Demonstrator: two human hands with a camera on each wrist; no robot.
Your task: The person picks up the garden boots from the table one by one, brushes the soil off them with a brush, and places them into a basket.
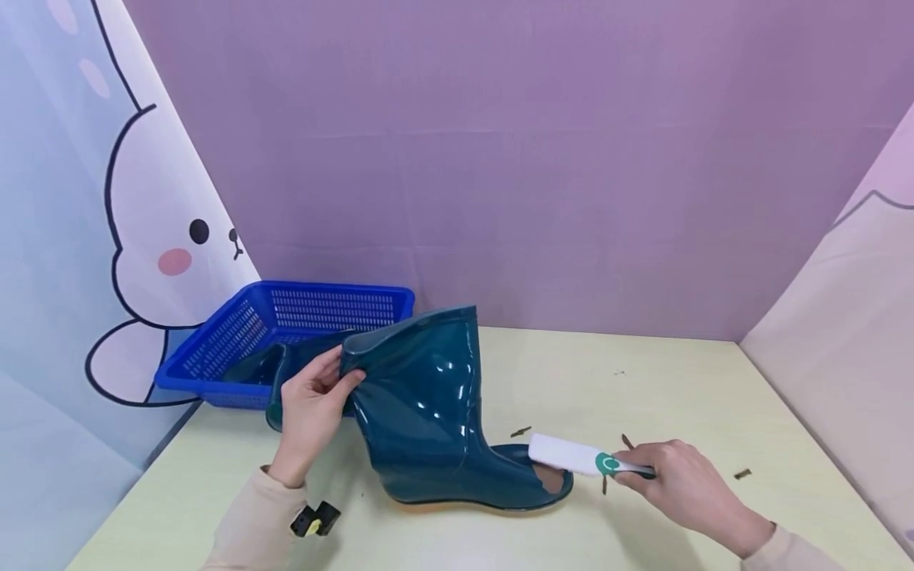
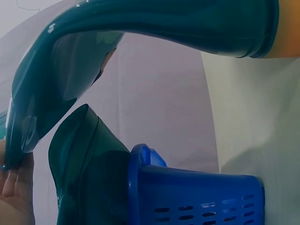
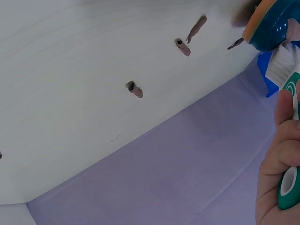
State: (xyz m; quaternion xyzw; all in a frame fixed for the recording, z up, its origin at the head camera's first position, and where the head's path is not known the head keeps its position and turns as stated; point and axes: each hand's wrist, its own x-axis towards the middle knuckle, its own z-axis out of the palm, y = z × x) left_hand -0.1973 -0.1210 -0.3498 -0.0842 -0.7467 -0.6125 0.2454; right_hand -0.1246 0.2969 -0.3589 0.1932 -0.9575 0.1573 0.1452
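Note:
A glossy dark teal rubber boot (image 1: 421, 420) stands on the table with its toe to the right and its shaft leaning left. My left hand (image 1: 312, 408) pinches the upper rim of the shaft between thumb and fingers. On the toe is a dull brown patch (image 1: 550, 479), like mud. My right hand (image 1: 681, 485) grips the green-and-white handle of a scrubbing brush (image 1: 567, 454), whose white head lies over the toe beside the patch. In the right wrist view, the bristles (image 3: 282, 63) face the boot's toe (image 3: 272, 30).
At the back left is a blue plastic basket (image 1: 336, 309); a second teal boot (image 2: 101, 173) lies in it, its shaft sticking out over the rim. Several brown flakes (image 1: 743, 473) are scattered around the toe and to the right. A purple cloth wall (image 1: 535, 198) rises behind the table.

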